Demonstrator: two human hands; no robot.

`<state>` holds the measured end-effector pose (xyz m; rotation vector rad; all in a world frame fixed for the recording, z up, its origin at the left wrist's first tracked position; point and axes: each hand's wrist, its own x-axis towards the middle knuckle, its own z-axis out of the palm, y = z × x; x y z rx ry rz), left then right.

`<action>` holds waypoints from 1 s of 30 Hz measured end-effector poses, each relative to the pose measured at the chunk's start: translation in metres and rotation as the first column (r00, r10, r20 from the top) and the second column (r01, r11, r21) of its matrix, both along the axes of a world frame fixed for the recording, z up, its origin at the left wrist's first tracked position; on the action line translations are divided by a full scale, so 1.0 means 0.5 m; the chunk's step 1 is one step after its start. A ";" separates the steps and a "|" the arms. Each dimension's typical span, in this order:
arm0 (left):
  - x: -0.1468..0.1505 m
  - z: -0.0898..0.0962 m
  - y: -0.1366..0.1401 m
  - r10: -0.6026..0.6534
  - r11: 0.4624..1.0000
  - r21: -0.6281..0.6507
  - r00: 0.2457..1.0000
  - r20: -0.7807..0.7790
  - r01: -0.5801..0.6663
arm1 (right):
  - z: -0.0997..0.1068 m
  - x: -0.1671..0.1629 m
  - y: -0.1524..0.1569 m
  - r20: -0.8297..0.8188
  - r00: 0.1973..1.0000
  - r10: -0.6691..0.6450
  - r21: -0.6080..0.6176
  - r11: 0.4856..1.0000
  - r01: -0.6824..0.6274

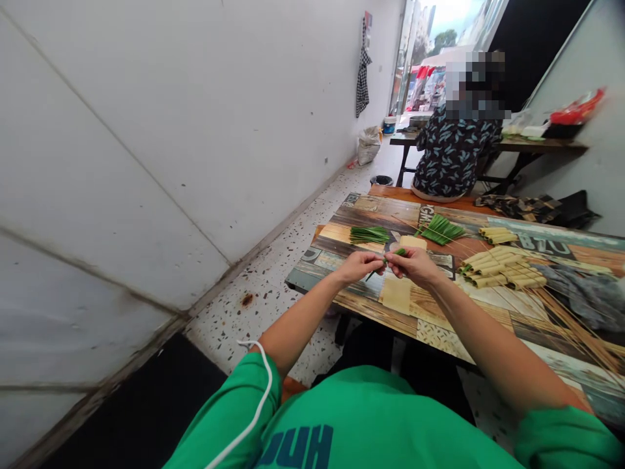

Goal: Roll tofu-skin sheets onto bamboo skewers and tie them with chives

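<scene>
Above the near left part of the table, my left hand and my right hand meet with fingers pinched on a small bunch of green chives. Its stalks stick out past the fingers at both ends. Directly below lies a flat, pale yellow sheet, probably tofu skin, partly hidden by my right hand. Beyond my left hand is a pile of cut chives. A second, fanned-out pile of chives sits farther right. Rolled yellow sheets with green ends are stacked to the right.
Long thin skewers lie along the right side of the patterned table, near a crumpled grey cloth. A person in a leaf-print shirt sits on the bench beyond, facing another table. A white wall runs along the left.
</scene>
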<state>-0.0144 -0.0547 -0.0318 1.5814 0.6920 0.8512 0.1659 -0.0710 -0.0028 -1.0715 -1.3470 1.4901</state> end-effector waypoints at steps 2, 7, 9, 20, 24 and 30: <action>0.016 0.012 -0.012 -0.089 0.995 -0.043 0.995 0.042 0.091 | 0.003 0.020 -0.015 -0.006 1.000 0.019 -0.008 1.000 -0.019; 0.038 0.030 -0.020 -0.086 0.995 -0.041 0.996 0.015 0.087 | 0.020 0.053 -0.037 0.008 1.000 -0.018 0.003 1.000 0.018; 0.038 0.033 -0.017 -0.039 0.999 -0.015 0.996 -0.075 0.038 | 0.021 0.064 -0.041 0.029 0.998 -0.053 0.000 0.999 0.053; -0.016 -0.014 -0.034 0.163 0.960 0.274 0.922 -0.352 -0.065 | -0.029 0.005 0.007 0.132 0.976 0.170 -0.100 0.982 -0.158; -0.066 -0.038 -0.016 0.252 0.959 0.198 0.930 -0.269 -0.203 | -0.033 -0.030 0.079 0.311 0.901 0.301 -0.041 0.952 -0.304; -0.098 -0.062 0.006 0.430 0.902 0.012 0.897 -0.103 -0.432 | -0.051 -0.062 0.195 0.917 0.291 -0.273 0.340 0.916 -0.212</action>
